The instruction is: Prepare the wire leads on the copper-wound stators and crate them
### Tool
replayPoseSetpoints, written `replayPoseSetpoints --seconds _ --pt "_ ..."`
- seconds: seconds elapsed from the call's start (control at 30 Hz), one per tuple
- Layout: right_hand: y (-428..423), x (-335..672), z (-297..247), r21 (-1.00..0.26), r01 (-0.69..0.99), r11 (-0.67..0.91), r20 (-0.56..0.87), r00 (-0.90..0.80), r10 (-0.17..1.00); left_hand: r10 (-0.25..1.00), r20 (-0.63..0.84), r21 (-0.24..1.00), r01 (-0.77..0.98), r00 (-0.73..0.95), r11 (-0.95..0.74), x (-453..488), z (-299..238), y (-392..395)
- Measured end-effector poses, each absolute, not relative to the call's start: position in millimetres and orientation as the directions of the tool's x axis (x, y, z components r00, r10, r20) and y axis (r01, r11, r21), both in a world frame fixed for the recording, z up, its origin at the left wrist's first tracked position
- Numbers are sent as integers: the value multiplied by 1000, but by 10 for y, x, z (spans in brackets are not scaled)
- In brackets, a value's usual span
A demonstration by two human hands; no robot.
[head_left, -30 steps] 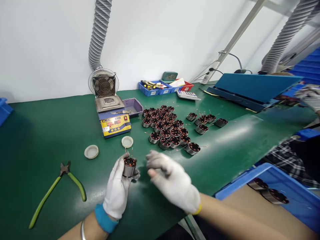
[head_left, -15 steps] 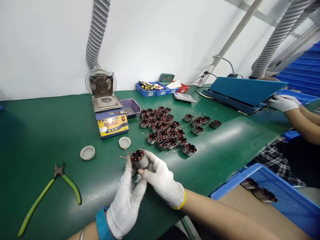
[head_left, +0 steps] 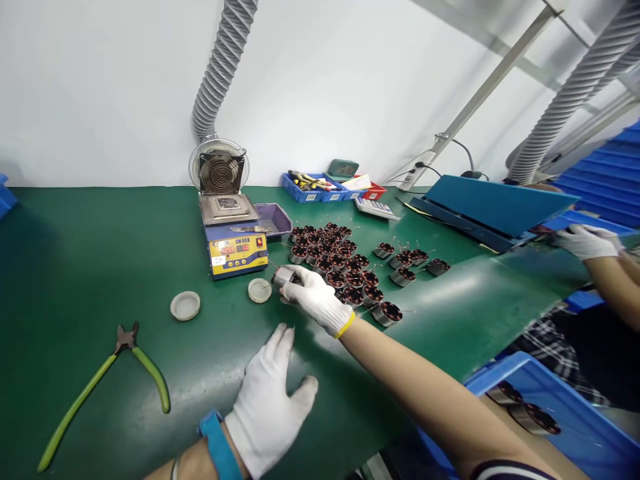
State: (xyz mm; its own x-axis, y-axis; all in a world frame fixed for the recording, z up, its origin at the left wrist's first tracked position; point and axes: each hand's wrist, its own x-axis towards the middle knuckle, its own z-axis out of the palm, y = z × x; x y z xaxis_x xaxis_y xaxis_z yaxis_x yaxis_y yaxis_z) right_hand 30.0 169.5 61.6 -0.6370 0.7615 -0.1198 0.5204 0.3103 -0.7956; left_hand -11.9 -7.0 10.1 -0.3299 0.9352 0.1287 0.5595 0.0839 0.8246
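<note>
Gripped in my gloved right hand (head_left: 316,297) is a motor stator (head_left: 283,276), a silver ring with copper windings, tipped on its side. It is held just above the right one of two small white round dishes (head_left: 260,291). My left hand (head_left: 273,393), also gloved, is nearer to me over the green mat, fingers and thumb apart, holding nothing. Beyond my right hand a cluster of upright stators (head_left: 336,261) with thin wire ends stands on the mat. The solder pot (head_left: 235,247) with its lit display is just behind the held stator.
Green-handled cutters (head_left: 125,340) lie open at left beside another white dish (head_left: 185,306). A purple tray (head_left: 275,219) and blue parts bins (head_left: 311,187) stand at the back. At lower right a blue crate (head_left: 520,363) holds stators. A co-worker's gloved hands (head_left: 587,241) are at far right.
My right hand has carried the stator forward, away from my left hand, and tipped it over toward the small dish. My left hand has let go of it and opened. The view has shifted slightly.
</note>
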Motion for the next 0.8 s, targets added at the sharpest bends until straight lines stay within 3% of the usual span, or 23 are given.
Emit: replayPoseSetpoints --seconds 0.17,0.47,0.7,0.8 --pt "1693 234 722 -634 669 388 -187 -619 763 940 124 816 571 -318 86 -115 102 -58" --pt "1648 225 771 -745 552 375 -136 -676 725 949 132 792 606 -287 73 -126 124 -63" --pt "1588 157 876 -585 656 476 -206 -688 696 955 115 785 614 -274 81 -126 101 -53" --pt "1601 137 874 -690 624 367 -237 -674 700 960 97 778 621 -263 91 -130 118 -48"
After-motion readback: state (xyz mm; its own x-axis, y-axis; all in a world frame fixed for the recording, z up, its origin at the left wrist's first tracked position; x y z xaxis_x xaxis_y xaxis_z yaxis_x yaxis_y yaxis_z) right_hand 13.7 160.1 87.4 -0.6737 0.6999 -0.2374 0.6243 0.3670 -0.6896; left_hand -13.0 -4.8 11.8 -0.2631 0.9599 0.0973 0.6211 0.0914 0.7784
